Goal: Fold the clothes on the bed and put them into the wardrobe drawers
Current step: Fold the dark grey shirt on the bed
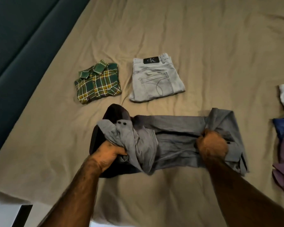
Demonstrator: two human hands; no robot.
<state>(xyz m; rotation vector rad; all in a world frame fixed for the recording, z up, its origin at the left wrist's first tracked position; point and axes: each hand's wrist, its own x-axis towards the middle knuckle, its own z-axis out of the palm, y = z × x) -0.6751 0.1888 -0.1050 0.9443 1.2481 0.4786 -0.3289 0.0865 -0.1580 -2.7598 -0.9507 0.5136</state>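
Grey shirt (174, 133) lies half-folded on the bed (203, 46), partly over a dark garment (115, 112); left hand (108, 153) clutches its bunched left end; right hand (211, 145) grips the right end; beyond lie a folded plaid shirt (97, 81) and folded jeans (156, 77).

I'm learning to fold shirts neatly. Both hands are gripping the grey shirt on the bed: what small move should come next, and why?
Probably bring the left hand across toward the right hand, laying its bunched end over the flat middle. The grey shirt is already a long narrow band, and the plaid shirt and jeans lie folded as compact rectangles.
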